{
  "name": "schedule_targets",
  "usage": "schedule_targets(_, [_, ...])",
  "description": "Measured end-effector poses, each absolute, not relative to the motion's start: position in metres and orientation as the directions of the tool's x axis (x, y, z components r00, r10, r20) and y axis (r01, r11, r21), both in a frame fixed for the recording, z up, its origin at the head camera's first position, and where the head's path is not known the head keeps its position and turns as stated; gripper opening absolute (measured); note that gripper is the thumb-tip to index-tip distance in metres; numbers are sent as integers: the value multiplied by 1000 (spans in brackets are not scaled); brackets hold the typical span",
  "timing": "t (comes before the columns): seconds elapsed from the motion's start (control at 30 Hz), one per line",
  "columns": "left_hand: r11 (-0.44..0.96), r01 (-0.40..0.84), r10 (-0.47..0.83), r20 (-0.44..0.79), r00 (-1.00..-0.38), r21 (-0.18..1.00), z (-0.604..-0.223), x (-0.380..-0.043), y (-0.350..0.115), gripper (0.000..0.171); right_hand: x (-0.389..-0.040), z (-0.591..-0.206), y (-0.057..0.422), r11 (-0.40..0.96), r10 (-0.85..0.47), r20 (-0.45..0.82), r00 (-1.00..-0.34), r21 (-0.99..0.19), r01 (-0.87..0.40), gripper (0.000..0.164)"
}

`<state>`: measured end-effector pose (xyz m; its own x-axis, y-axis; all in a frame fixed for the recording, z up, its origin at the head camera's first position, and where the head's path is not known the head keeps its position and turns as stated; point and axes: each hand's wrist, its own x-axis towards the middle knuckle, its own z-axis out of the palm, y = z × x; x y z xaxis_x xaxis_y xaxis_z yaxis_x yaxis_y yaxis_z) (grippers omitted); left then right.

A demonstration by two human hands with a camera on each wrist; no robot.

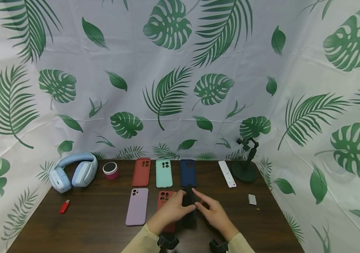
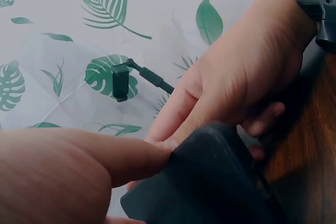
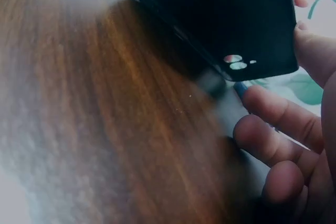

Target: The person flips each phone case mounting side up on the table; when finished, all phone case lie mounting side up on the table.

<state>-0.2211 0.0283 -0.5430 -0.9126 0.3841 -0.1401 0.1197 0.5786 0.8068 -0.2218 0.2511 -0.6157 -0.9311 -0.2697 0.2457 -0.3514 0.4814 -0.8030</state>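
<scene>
Both hands hold a black phone case [image 1: 187, 197] tilted up over the front middle of the table. My left hand [image 1: 174, 208] grips its left side, thumb toward the near end. On the opposite edge, my right hand [image 1: 214, 214] pinches the case between thumb and forefinger; its other fingers curl loosely below, as the right wrist view shows. Camera holes pierce one end of the black case [image 3: 226, 19]. A dark rectangular patch lies beneath it. Under my left forearm is a red phone case [image 1: 166, 196], partly hidden. A dark blue phone case [image 1: 187, 172] lies just beyond the hands.
Left of the hands lie a lavender case [image 1: 137, 207], another red case [image 1: 141, 172] and a mint case [image 1: 164, 174]. Farther left are blue headphones [image 1: 85, 172], a round jar [image 1: 110, 171] and a red USB stick [image 1: 64, 206]. A white remote [image 1: 227, 174] and black stand [image 1: 245, 171] stay right.
</scene>
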Motion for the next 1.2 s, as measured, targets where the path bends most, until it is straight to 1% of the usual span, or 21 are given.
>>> schedule_targets(0.2, [573,112,376,-139,-916,812,-543,-221,30,75,-220,-613,245,454,-270,204,-941,-835,-311,53])
schedule_targets(0.3, [569,98,368,-146,-918,817,-542,-221,31,75,-218,-612,244,442,-247,163,-955,-859,-260,52])
schedule_targets(0.4, [561,68,349,-161,-923,825,-541,-220,32,73,-218,-609,244,378,-220,69,-973,-914,-150,50])
schedule_targets(0.5, [564,49,333,-172,-927,824,-540,-220,32,70,-220,-608,247,263,-212,-39,-977,-964,-19,49])
schedule_targets(0.57, [569,55,331,-167,-929,820,-540,-220,33,69,-221,-607,248,205,-215,-83,-973,-978,38,50])
schedule_targets(0.7, [566,81,345,-146,-927,820,-542,-218,33,67,-221,-607,250,161,-214,-104,-971,-985,70,51])
schedule_targets(1.0, [520,77,384,-152,-911,851,-540,-218,32,61,-221,-606,249,173,-196,-112,-974,-982,78,47])
schedule_targets(1.13, [474,79,413,-143,-899,877,-539,-218,32,53,-222,-606,249,185,-186,-105,-977,-980,70,45])
schedule_targets(1.2, [411,37,434,-160,-887,911,-539,-216,32,48,-222,-606,249,194,-186,-105,-977,-979,68,45])
